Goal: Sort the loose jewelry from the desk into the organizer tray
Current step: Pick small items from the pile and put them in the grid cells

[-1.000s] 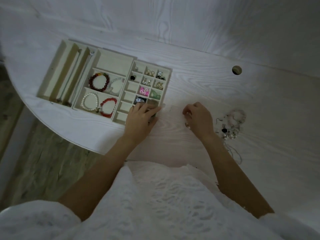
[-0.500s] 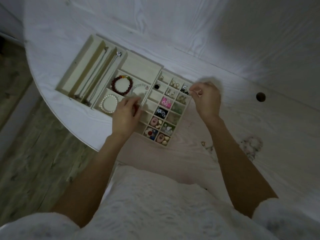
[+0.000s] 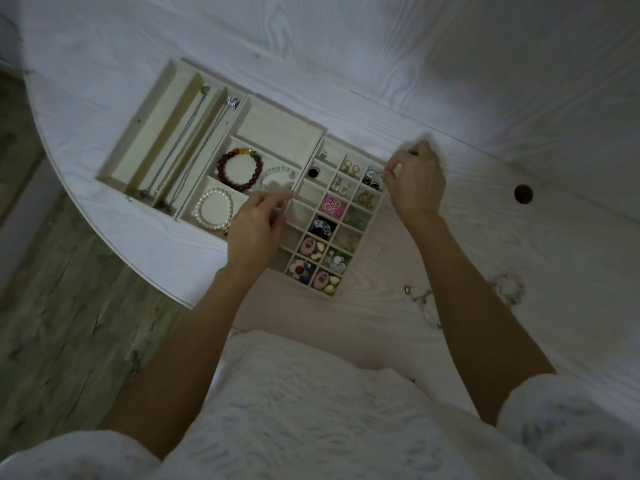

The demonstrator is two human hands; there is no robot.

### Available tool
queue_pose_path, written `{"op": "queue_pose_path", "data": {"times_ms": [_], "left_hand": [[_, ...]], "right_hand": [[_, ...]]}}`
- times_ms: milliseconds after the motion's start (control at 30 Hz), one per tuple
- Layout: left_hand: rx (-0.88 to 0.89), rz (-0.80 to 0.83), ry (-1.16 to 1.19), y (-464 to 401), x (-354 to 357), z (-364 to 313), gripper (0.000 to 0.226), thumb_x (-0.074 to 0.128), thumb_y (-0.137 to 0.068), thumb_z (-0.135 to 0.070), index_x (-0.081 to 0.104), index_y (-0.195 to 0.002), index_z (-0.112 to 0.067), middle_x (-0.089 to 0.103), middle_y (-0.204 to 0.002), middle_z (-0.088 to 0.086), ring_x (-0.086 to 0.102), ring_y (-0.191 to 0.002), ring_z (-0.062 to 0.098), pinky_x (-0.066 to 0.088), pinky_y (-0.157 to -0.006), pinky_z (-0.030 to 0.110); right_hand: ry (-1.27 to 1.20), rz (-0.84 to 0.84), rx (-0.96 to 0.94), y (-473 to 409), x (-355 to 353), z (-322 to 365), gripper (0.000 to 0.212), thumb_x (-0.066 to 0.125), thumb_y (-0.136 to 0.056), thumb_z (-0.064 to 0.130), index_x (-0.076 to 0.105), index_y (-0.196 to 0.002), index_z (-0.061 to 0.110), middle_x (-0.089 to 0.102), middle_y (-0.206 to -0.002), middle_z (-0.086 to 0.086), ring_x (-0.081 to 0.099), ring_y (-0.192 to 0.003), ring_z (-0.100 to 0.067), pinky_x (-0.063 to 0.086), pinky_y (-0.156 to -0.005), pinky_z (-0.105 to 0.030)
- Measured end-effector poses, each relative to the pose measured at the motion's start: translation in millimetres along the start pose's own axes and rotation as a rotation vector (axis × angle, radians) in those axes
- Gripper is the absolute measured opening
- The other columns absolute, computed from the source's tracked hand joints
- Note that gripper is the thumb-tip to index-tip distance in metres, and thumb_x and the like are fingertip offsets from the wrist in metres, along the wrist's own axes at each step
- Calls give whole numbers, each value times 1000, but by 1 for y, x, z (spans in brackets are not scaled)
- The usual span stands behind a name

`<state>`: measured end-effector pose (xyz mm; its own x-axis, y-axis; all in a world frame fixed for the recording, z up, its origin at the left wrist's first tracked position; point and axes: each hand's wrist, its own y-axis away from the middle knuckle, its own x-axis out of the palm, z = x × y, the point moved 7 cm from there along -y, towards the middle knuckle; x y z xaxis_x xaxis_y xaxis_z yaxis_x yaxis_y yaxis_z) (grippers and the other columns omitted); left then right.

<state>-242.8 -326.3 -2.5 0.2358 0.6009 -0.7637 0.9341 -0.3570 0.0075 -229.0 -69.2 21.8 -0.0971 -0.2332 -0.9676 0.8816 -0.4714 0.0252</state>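
White woodgrain desk [image 3: 450,98], dim light: organizer tray [image 3: 277,128] at curved edge, nearer and larger than half a second ago. Right hand [image 3: 415,181], fingers pinching a small earring [image 3: 382,174], still over top-right compartment. Left hand [image 3: 256,226], fingers curled on a divider; contents unclear. Loose jewelry [image 3: 509,289] remaining on desk, right.

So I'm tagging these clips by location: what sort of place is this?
Probably a home room, maybe a bedroom. A white wood-grain desk with a cable hole holds a jewelry organizer tray of bracelets and earrings, above wood-look flooring.
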Motion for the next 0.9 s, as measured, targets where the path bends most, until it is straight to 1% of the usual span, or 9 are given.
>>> {"op": "queue_pose_path", "data": {"times_ms": [100,200,267,333,400,500,600,733,900], "left_hand": [[-12,-2,4,0,1,0,33,65,-85,-6,66,-116,-17,62,-103,8,59,-73,16,44,-63,25],[-13,-4,4,0,1,0,33,64,-85,-5,65,-116,-17,62,-104,7,52,-70,9,40,-62,23],[-13,4,6,0,2,1,34,63,-85,-5,65,-117,-17,61,-104,7,52,-71,9,40,-62,24],[-14,10,9,-1,2,1,34,63,-86,-6,65,-118,-18,61,-105,7,53,-72,9,41,-63,24],[-14,12,6,-1,2,1,34,63,-86,-7,64,-118,-18,61,-105,7,51,-72,8,40,-63,24],[-8,14,-6,-1,1,1,34,63,-86,-6,64,-119,-18,61,-104,7,51,-71,9,39,-62,24],[2,15,-3,0,2,1,35,63,-86,-5,64,-118,-17,61,-105,7,51,-74,6,41,-63,23],[0,12,7,0,2,2,35,64,-85,-4,64,-118,-17,61,-105,7,49,-74,5,40,-63,22],[19,6,3,-1,1,1,35,64,-85,-3,65,-117,-16,62,-105,8,51,-73,7,41,-64,22]], "right_hand": [[87,-38,-2,6,-10,-7,19,53,-93,20,68,-98,9,52,-113,-11,51,-102,-24,36,-67,-26],[21,-105,-116,17,-16,-9,17,54,-88,15,69,-93,8,53,-102,-13,51,-94,-26,36,-64,-27],[-11,-82,-192,23,-9,-7,19,54,-85,11,71,-94,9,53,-94,-12,50,-87,-27,35,-62,-28],[29,-42,-227,24,0,-5,24,54,-84,10,72,-99,9,52,-90,-11,49,-84,-28,35,-62,-30],[72,-47,-238,23,2,-3,26,53,-83,8,72,-100,8,52,-87,-12,49,-81,-29,38,-63,-33],[126,-37,-254,21,5,1,21,53,-82,6,72,-92,2,53,-87,-14,49,-82,-31,39,-64,-35],[216,-7,-260,15,11,7,16,55,-81,3,70,-83,-1,54,-89,-14,49,-84,-30,33,-64,-32],[216,-63,-269,17,9,7,11,58,-77,0,68,-75,-1,54,-83,-14,50,-78,-29,32,-60,-30],[157,-48,-246,24,7,4,18,55,-80,-1,70,-90,-2,53,-87,-16,49,-79,-31,31,-60,-30]]}}
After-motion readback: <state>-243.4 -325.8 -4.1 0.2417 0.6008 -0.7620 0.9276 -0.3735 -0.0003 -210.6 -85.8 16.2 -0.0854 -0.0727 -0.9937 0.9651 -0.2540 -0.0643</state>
